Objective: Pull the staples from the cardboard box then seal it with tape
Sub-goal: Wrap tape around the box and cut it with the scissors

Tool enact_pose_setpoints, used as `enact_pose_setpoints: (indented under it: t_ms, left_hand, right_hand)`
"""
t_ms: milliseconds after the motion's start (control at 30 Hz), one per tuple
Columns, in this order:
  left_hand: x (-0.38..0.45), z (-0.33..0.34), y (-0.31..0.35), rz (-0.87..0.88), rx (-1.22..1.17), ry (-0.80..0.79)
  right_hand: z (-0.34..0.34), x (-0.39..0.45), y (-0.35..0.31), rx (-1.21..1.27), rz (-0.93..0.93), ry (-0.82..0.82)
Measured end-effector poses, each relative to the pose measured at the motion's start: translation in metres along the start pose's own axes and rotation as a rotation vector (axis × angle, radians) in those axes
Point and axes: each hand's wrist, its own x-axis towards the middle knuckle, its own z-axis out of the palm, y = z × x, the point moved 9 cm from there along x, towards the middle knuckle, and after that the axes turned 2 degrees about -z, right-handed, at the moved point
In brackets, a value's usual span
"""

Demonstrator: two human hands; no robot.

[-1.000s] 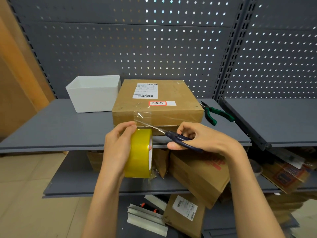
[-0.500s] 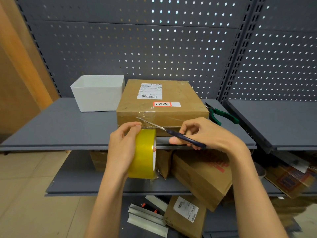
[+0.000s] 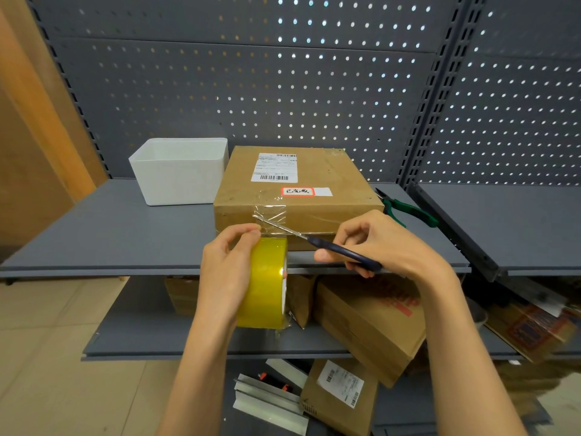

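On the grey shelf, the cardboard box sits while the right hand, gripping scissors, has closed them onto the strip pulled from the tape roll the left hand holds, so the cut seems imminent.

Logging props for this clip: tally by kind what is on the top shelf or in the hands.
Cardboard box: 1
White bin: 1
Green-handled pliers: 1
Yellow tape roll, in left hand: 1
Scissors, in right hand: 1
Total: 5
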Motion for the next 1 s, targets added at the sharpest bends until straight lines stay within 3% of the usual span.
enact_pose_setpoints:
  t_ms: [1000]
  left_hand:
    - [-0.019,-0.009,0.002,0.151,0.110,0.039]
  right_hand:
    - [0.010,-0.022,-0.007,0.048,-0.045,0.041]
